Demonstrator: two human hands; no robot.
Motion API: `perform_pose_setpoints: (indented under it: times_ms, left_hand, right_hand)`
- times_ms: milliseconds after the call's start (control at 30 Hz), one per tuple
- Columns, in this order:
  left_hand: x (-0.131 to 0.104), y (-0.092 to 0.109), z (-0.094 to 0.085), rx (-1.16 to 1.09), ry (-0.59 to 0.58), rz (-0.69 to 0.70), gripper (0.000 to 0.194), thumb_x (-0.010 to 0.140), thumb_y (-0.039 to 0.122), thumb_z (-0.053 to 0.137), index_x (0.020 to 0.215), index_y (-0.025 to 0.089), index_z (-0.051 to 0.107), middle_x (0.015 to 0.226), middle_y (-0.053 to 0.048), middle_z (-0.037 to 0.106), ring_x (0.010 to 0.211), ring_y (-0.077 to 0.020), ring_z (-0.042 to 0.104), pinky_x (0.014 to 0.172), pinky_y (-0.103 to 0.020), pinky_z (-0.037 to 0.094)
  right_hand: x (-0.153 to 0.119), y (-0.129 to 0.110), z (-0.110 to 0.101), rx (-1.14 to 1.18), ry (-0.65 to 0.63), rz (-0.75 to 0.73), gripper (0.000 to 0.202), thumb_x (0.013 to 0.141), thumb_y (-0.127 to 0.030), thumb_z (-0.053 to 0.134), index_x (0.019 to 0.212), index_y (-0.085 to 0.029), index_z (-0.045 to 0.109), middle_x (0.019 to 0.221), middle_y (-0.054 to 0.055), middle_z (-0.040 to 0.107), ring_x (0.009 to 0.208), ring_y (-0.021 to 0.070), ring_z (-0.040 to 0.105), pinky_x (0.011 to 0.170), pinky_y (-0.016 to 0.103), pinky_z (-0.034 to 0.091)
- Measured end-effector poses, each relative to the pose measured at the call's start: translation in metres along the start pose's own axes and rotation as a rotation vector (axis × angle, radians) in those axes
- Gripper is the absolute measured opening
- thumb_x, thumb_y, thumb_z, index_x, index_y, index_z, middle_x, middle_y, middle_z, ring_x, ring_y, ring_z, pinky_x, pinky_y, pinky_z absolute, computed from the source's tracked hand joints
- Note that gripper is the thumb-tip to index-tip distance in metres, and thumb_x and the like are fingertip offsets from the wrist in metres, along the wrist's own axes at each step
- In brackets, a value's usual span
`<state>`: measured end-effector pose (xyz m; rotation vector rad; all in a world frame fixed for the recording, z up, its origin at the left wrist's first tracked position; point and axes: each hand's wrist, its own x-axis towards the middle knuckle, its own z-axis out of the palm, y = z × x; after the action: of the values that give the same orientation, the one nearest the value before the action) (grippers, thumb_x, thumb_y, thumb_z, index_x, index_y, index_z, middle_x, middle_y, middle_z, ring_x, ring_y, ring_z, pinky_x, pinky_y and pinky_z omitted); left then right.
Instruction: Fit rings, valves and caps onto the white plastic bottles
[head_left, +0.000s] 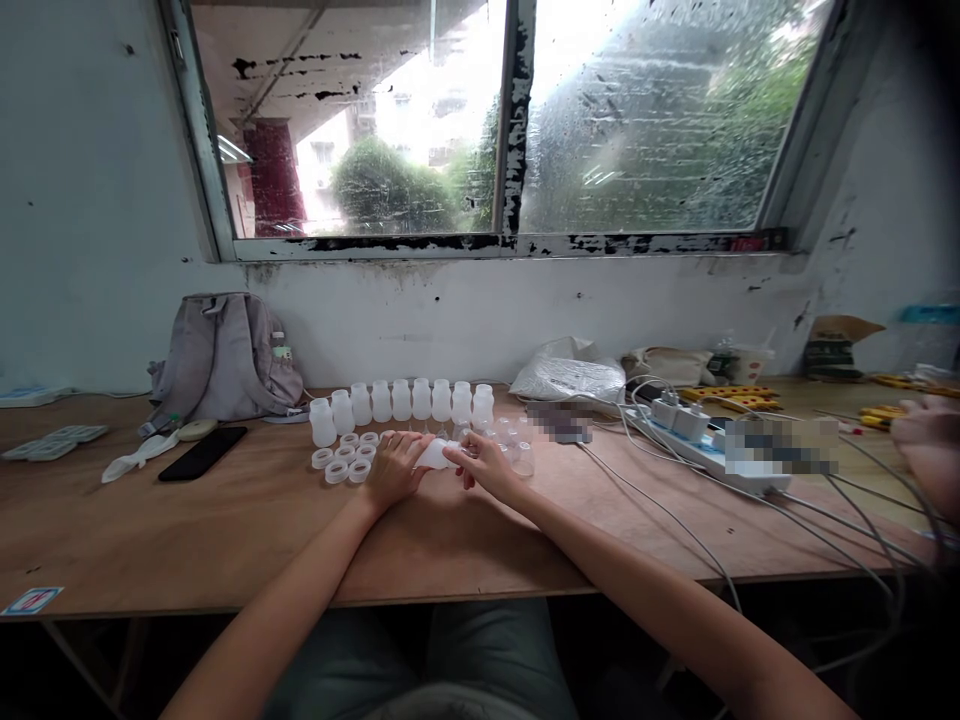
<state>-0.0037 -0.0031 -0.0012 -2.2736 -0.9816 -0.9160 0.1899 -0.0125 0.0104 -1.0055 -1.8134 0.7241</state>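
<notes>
A white translucent plastic bottle lies on its side between my hands, just above the table. My left hand is wrapped round one end of it. At the other end, the fingers of my right hand close on the bottle; whether a small part sits in them is hidden. Behind my hands stands a row of several similar upright bottles. White screw rings lie in short rows beside my left hand. Several clear cups or caps stand just right of my right hand.
A black phone, a white strap-like item and a grey backpack are on the left. Rightward are a plastic bag, a power strip and trailing cables. Another person's hand is at far right.
</notes>
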Motion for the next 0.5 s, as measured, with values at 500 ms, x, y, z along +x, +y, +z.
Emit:
perform_pose_setpoints:
  times_ms: [500]
  left_hand:
    - [0.001,-0.008,0.001,-0.081,0.144,-0.254,0.045,0.078,0.046,0.048,0.113,0.019,0.044,0.101,-0.008,0.058,0.089,-0.0228,0.053,0.078,-0.035,0.039]
  right_hand:
    - [0.025,0.002,-0.049,-0.414,0.197,-0.037,0.032,0.077,-0.044,0.047,0.070,-0.016,0.063,0.047,0.000,0.055,0.034,0.0099,0.046,0.038,0.021,0.032]
